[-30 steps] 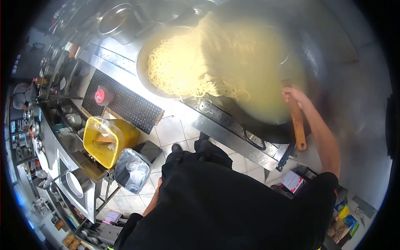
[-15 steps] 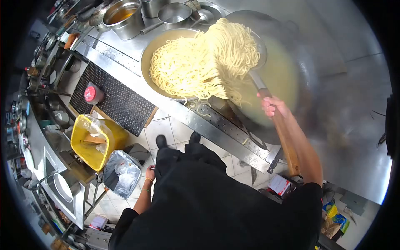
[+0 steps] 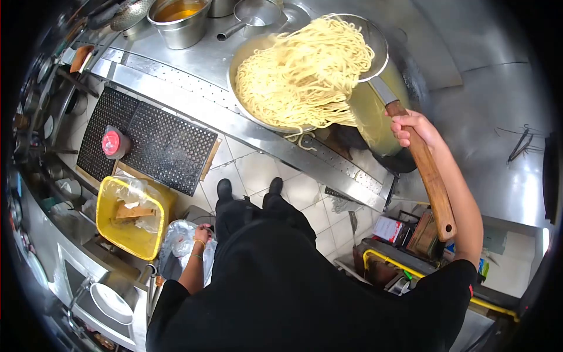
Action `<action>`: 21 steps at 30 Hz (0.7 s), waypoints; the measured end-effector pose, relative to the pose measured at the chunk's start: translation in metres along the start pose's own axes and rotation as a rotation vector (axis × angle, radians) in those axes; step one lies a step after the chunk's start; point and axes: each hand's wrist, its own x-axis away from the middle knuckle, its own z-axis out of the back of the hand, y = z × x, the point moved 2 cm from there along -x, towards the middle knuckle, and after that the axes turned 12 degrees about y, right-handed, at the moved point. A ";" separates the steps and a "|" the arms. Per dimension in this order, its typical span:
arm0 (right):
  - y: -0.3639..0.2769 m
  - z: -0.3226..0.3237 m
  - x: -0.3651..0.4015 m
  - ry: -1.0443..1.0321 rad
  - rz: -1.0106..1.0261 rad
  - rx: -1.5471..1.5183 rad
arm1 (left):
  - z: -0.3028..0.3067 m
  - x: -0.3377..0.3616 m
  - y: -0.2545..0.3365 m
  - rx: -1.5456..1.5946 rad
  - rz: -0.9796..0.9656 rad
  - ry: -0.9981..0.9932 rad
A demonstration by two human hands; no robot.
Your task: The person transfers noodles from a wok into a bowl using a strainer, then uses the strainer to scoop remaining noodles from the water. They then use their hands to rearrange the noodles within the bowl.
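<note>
My right hand (image 3: 415,128) is wrapped round the wooden handle of a long strainer (image 3: 431,176). Its round metal head tilts over a large metal bowl (image 3: 233,88), and a thick mass of yellow noodles (image 3: 328,50) spills from it onto noodles heaped in the bowl. Some strands hang over the bowl's near rim. Behind the strainer sits a wok (image 3: 390,132) of cloudy yellowish liquid, partly hidden. Low at my side hangs my left hand (image 3: 202,233), fingers loosely bent, with nothing seen in it, above a lined bin (image 3: 176,240).
On the steel counter (image 3: 217,58) stand a pot of orange-brown liquid (image 3: 179,26) and a saucepan (image 3: 257,14). A yellow bin (image 3: 132,217) and a red-lidded container (image 3: 114,144) on black mats are to the left. Boxes (image 3: 390,227) lie low on the right.
The strainer has tipped further toward the bowl, and its noodles have slid left over the heap. The camera view has shifted. My left hand now appears over the lined bin.
</note>
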 end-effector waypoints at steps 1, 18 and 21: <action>-0.005 -0.015 0.004 0.056 -0.002 0.049 | 0.010 0.004 0.003 -0.018 0.006 0.011; 0.040 0.063 0.076 0.706 0.224 0.357 | 0.043 -0.048 -0.098 -0.540 -0.347 -0.148; 0.074 0.119 0.073 0.735 0.016 0.358 | 0.038 -0.034 -0.065 -0.526 -0.316 -0.163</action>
